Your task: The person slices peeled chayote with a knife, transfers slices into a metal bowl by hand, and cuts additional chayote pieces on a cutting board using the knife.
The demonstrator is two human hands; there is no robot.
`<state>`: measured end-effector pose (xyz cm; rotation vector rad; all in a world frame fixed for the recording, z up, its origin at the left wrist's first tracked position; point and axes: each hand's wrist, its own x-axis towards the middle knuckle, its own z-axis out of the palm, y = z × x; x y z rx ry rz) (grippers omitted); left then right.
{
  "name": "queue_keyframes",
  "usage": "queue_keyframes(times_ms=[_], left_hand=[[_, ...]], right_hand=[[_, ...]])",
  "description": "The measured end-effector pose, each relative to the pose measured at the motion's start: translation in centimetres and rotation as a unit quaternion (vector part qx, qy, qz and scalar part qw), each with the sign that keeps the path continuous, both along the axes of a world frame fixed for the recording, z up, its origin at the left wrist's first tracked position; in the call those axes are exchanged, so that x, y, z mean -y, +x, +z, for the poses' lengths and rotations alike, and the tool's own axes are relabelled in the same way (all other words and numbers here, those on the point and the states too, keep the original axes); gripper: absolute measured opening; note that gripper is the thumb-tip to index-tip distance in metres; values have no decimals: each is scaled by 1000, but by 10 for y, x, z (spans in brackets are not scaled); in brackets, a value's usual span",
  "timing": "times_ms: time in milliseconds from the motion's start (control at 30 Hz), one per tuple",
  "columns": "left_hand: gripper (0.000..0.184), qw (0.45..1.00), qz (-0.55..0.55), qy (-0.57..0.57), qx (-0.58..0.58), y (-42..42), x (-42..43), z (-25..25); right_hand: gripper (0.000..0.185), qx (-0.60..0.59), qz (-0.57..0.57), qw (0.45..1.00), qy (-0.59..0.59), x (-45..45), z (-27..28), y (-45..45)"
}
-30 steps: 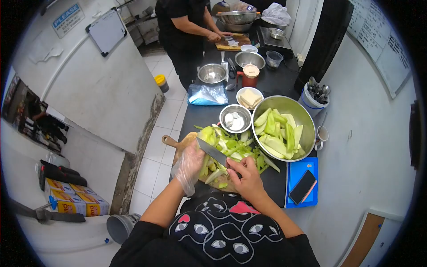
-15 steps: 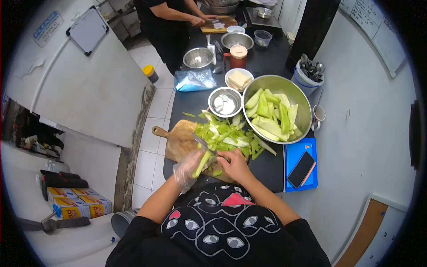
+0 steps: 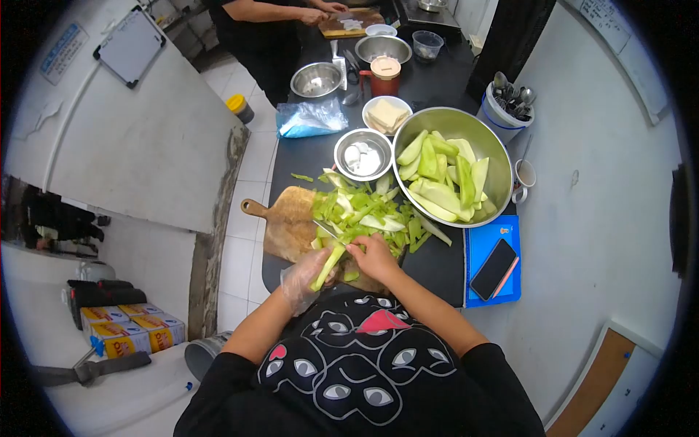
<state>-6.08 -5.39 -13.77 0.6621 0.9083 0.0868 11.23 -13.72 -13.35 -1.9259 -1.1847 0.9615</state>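
Note:
My left hand [image 3: 304,274], in a clear plastic glove, grips a long pale green wedge [image 3: 328,267] of a fruit or vegetable I cannot name. A knife [image 3: 326,229] is held in my right hand [image 3: 374,259], its blade lying across the wedge's upper end. Both hands are over the near edge of a wooden cutting board [image 3: 287,222]. Just beyond them, green peelings [image 3: 357,211] lie heaped on the board and the black table. A large metal bowl [image 3: 502,171] at the right contains several peeled pale green wedges [image 3: 440,175].
Beyond the peelings stand a small metal bowl [image 3: 340,154], a plate of bread slices [image 3: 386,115] and a red pitcher [image 3: 384,81]. A phone [image 3: 494,269] lies on a blue folder [image 3: 477,240] at right. Across the table, a co-worker [image 3: 262,44] cuts at another board [image 3: 335,30].
The view has shifted slightly, so the tabletop sits higher and further left. The knife has moved a little along the wedge, which stays in my left hand.

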Motion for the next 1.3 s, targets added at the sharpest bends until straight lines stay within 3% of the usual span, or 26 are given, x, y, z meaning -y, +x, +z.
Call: queue_keyframes(times_ms=[67, 167, 367, 467, 567, 600, 667, 767, 967, 1067, 1133, 1167, 1233, 1300], left_hand=[[36, 998, -24, 30, -53, 1, 1, 13], [37, 997, -27, 71, -23, -9, 3, 1], [34, 998, -50, 25, 0, -13, -2, 14], [32, 995, -55, 59, -55, -10, 0, 31], [34, 984, -81, 116, -112, -11, -2, 29], [35, 978, -96, 170, -77, -13, -2, 30], [39, 952, -124, 278, -10, -20, -6, 32], [47, 955, -159, 246, 35, -25, -5, 33], [57, 944, -199, 258, 54, -32, -7, 39], [66, 908, -224, 346, 69, -42, -4, 12], [70, 859, -286, 423, 34, -49, -14, -10], [71, 901, -249, 354, 25, -50, -8, 27], [73, 807, -345, 477, 39, -51, -23, 9], [75, 840, -334, 421, 74, -60, -23, 27]], right_hand=[[31, -7, 5, 1000, -18, -3, -3, 0], [32, -21, 27, 998, -50, -6, 0, 3], [38, 28, 29, 999, -33, -1, 11, -8], [40, 54, 44, 997, 13, 2, -3, -11], [42, -47, 56, 997, 39, -8, -31, -1], [42, -165, 16, 986, -33, -10, -24, 5], [40, -390, -63, 902, -175, -16, 8, 18], [39, -495, -122, 845, -164, -18, 30, 31], [34, -450, -126, 876, -122, -21, 25, 29], [31, -348, -59, 930, -104, -16, 13, 35], [31, -371, -68, 921, -95, -18, 10, 31], [31, -368, -50, 925, -81, -17, 9, 30], [30, -359, -91, 924, -89, -19, 9, 27], [29, -298, -106, 946, -74, -24, -14, 46]])
